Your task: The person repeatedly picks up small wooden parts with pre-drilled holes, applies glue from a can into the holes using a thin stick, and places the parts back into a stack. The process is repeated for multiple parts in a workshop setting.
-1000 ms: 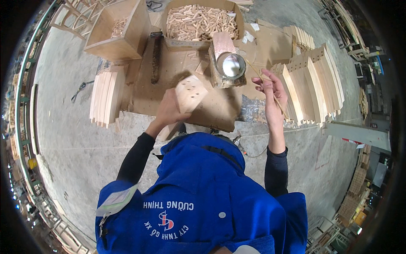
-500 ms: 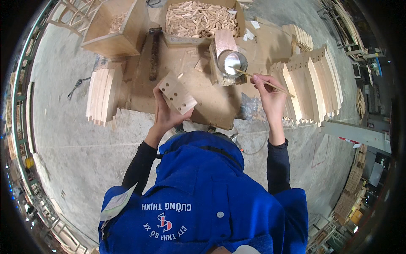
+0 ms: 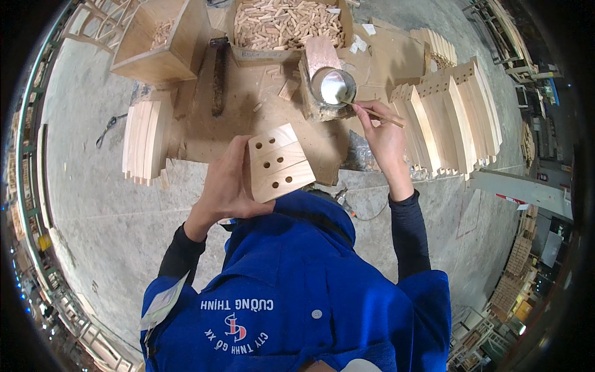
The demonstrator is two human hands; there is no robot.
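My left hand (image 3: 230, 183) is closed around some pale wooden pieces (image 3: 286, 166) held together, their drilled end faces turned up toward me. Several round dowel holes run across those ends in pairs. Between the fingertips of my right hand (image 3: 383, 133) is a thin wooden stick (image 3: 383, 116), gripped like a pencil. The stick's far end dips into a round can (image 3: 351, 87) of white liquid, most likely glue. That can stands on a wooden block beyond my hands.
A cardboard box (image 3: 263, 57) full of dowels stands at the back, with a wooden box (image 3: 139, 68) to its left. A dark-handled hammer (image 3: 219, 80) lies between them and me. Stacked wooden pieces stand at left (image 3: 145, 139) and right (image 3: 455, 121) on the cardboard-covered table (image 3: 248, 115).
My left hand has brought the wooden pieces closer to me and turned their drilled ends upward. My right hand has shifted slightly left, and the stick reaches into the can in both frames.
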